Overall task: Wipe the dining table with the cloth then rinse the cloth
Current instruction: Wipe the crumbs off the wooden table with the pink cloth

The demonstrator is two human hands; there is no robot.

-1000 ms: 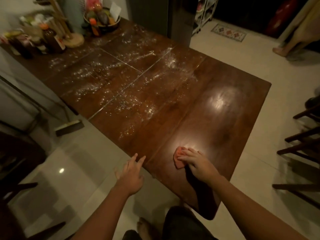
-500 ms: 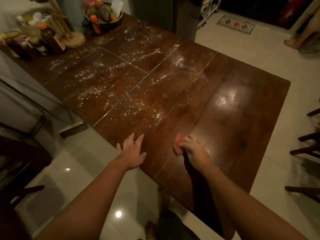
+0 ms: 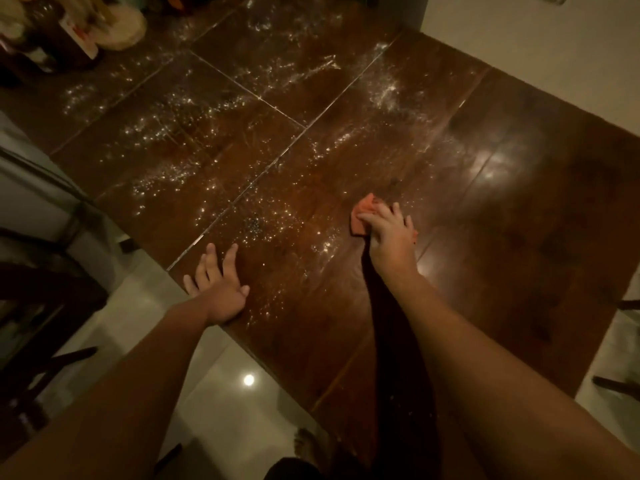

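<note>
The dark wooden dining table fills the view, with white powder scattered over its left and middle panels. Its right part is shiny and bare. My right hand presses a small orange cloth onto the table near the middle, fingers spread over it, at the edge of the powdered patch. My left hand lies flat on the table's near edge with straight fingers and holds nothing.
Jars and bottles and a round wooden base stand at the table's far left corner. Dark chairs stand on the pale tiled floor to the left; chair legs show at the right.
My right hand has slid the cloth away from me, from the near edge toward the table's middle. My left hand has come down onto the table edge. The camera has moved closer.
</note>
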